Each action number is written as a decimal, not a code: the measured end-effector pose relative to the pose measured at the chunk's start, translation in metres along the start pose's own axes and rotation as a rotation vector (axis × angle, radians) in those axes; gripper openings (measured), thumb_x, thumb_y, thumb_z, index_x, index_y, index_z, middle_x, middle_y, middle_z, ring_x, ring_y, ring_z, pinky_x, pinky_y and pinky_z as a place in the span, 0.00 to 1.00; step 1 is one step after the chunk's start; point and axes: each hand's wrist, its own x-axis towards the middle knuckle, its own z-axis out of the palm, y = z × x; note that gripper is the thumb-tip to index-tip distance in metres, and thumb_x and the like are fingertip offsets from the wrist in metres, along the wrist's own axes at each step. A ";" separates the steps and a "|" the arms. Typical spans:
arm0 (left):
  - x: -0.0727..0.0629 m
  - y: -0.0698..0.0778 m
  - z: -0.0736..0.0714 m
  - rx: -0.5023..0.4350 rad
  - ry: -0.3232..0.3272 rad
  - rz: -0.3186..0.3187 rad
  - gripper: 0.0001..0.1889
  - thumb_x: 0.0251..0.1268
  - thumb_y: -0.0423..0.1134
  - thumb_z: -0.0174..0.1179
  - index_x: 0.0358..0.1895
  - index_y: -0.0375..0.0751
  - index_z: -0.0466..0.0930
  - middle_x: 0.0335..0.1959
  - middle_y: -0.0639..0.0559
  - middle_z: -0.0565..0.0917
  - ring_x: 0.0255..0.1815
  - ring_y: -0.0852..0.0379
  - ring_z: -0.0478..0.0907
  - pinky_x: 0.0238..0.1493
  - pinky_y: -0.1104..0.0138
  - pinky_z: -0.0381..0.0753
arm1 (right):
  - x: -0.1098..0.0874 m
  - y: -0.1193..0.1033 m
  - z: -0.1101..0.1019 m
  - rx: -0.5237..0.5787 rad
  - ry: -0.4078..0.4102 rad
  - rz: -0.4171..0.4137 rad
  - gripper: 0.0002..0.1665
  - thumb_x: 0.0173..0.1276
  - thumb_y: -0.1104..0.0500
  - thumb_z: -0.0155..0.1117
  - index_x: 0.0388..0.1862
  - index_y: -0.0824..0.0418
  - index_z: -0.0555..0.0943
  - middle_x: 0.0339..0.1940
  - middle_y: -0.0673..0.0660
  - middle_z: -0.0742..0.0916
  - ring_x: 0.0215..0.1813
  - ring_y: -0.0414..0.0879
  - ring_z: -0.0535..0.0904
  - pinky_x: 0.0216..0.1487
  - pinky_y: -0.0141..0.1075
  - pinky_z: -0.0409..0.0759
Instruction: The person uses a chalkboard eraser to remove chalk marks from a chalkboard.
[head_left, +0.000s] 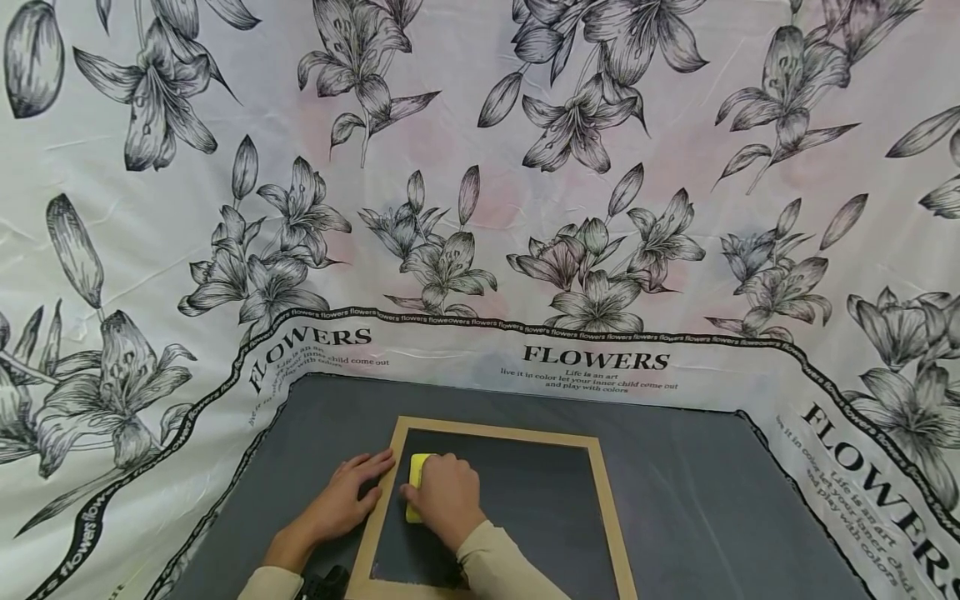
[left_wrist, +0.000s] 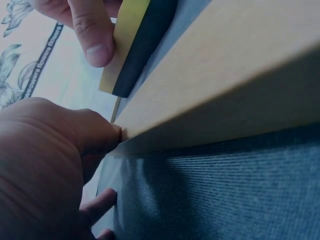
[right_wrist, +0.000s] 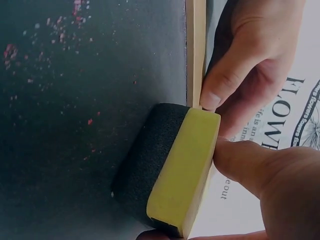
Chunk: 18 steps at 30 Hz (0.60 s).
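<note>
A small blackboard (head_left: 532,508) in a light wooden frame (head_left: 502,430) lies on the grey-covered table. My right hand (head_left: 448,500) grips a board eraser (head_left: 416,483) near the board's left side. In the right wrist view the eraser (right_wrist: 182,172) shows a yellow back and a thick black pad, its pad against the board face. My left hand (head_left: 341,502) rests at the frame's left bar, fingers extended and thumb touching the wood. Red and whitish chalk crumbs (right_wrist: 90,121) are scattered over the board.
Dark grey cloth (head_left: 690,500) covers the table around the board. Behind and at both sides hangs a white curtain (head_left: 450,250) printed with lilies and the word FLOWERS. A black object (head_left: 326,582) shows by the left wrist.
</note>
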 end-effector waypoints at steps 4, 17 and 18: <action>0.001 -0.001 0.000 0.004 0.003 0.004 0.26 0.81 0.31 0.61 0.79 0.37 0.77 0.84 0.40 0.71 0.84 0.24 0.61 0.80 0.21 0.47 | 0.000 0.001 -0.001 0.010 -0.009 0.010 0.31 0.64 0.33 0.82 0.35 0.61 0.89 0.23 0.52 0.81 0.23 0.46 0.75 0.25 0.41 0.80; 0.001 -0.003 0.001 0.009 0.009 0.005 0.26 0.80 0.31 0.62 0.78 0.37 0.78 0.84 0.41 0.72 0.84 0.25 0.62 0.80 0.22 0.49 | -0.003 0.009 -0.006 0.018 -0.049 0.064 0.32 0.63 0.32 0.82 0.36 0.62 0.90 0.25 0.53 0.82 0.26 0.46 0.76 0.29 0.44 0.83; 0.001 -0.003 0.001 0.007 0.010 0.004 0.26 0.80 0.31 0.62 0.78 0.37 0.78 0.84 0.41 0.72 0.84 0.25 0.62 0.80 0.22 0.49 | -0.003 0.011 -0.007 0.017 -0.051 0.068 0.32 0.63 0.32 0.82 0.36 0.61 0.90 0.25 0.53 0.82 0.26 0.46 0.76 0.29 0.44 0.82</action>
